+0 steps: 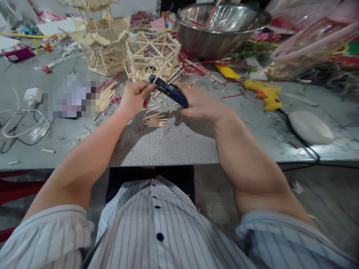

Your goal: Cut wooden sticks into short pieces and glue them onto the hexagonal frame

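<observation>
Stick (162, 73) is pinched by the left hand (134, 98) over mid-table, its end at the cutter (169, 90), which the right hand (199, 102) grips. This looks like trimming; a cut needs the stick steady. Cut pieces (155, 120) lie near.

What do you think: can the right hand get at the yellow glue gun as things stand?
Probably yes: the yellow glue gun lies near the right hand, with nothing bulky between. But that hand grips a dark blue cutter, which it would need to put down first.
</observation>
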The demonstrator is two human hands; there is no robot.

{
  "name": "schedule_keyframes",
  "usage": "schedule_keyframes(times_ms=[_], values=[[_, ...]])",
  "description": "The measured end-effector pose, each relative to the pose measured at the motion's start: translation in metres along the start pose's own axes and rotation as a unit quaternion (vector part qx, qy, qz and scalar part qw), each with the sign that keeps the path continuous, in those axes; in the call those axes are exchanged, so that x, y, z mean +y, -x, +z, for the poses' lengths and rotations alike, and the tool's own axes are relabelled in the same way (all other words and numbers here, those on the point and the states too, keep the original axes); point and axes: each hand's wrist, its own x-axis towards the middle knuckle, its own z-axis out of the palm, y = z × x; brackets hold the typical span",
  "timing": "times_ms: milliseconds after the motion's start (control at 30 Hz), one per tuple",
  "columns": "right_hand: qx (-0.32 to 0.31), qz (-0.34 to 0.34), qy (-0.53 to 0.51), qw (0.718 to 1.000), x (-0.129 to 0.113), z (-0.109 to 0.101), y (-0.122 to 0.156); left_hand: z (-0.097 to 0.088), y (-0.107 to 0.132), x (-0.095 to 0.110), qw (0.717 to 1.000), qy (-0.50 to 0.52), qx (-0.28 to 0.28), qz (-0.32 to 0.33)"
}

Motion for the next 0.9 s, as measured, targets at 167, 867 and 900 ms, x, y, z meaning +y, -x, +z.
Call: schedule_keyframes(times_ms=[167, 867, 900], values=[[0.007, 0.041, 0.016, 0.999, 0.017, -0.001, -0.002, -0.002, 0.001, -0.006, 1.000, -0.001, 0.013, 0.002], [0.083, -0.002, -0.009, 0.996, -0.017, -0.015, 0.007, 0.002, 0.010, 0.014, 0.988, -0.138, -0.056, 0.047], [0.083, -0.017, -0.009, 0.996, -0.020, -0.013, 0.007, 0.003, 0.010, 0.015, 0.988, -0.136, -0.062, 0.048]])
